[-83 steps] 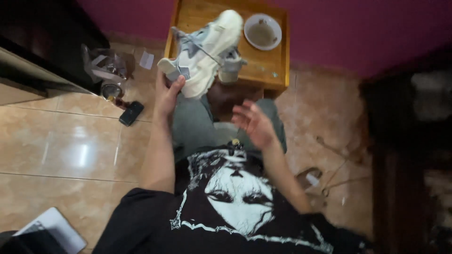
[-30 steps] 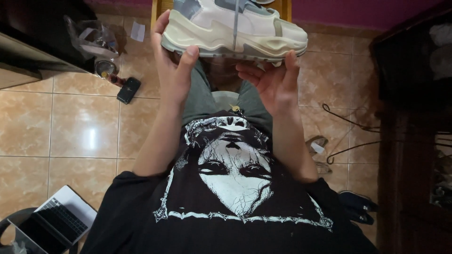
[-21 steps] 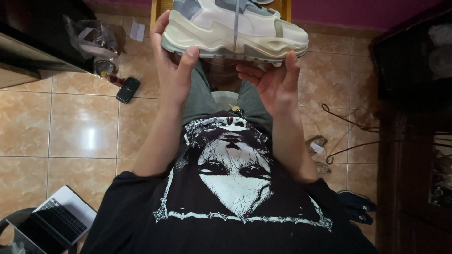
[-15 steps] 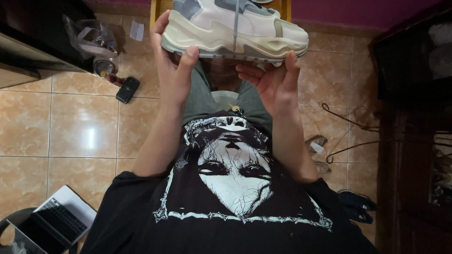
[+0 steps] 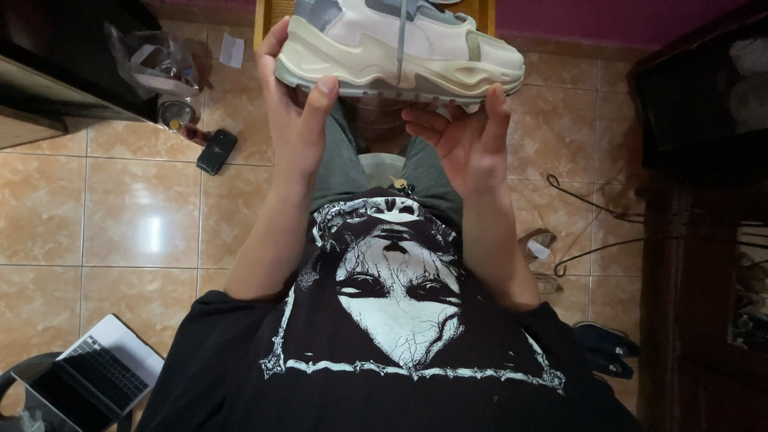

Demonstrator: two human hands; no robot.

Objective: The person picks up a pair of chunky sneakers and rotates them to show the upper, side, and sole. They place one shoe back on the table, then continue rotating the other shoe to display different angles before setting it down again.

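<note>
- An open laptop (image 5: 100, 376) is being seen nearest, at the lower left, resting on a dark round seat over the tiled floor (image 5: 136, 216); the wearer's black printed T-shirt (image 5: 384, 320) is filling the lower middle.
- The left hand (image 5: 296, 120) is being held closed on the heel end of a chunky cream and grey sneaker (image 5: 400, 48): the thumb is being pressed against the sole edge, the fingers are being wrapped up behind the heel.
- The right hand (image 5: 464, 140) is being kept open, palm up, under the forefoot; only the fingertips are being laid against the outsole, so nothing is being clamped on that side.
- The sneaker is being carried sideways, sole towards the body, spanning both hands, above the lap and in front of a yellow wooden table (image 5: 268, 16).
- Risk, judged: the toe end is being merely propped, so a slip of the right fingertips is likely to let the shoe pivot about the left grip and drop.
- Risk, judged: a dangling grey lace is liable to be snagged.
- A black phone (image 5: 217, 151) and a glass jar (image 5: 174, 116) are lying farther left on the floor; cables (image 5: 592, 212) are trailing at the right.
</note>
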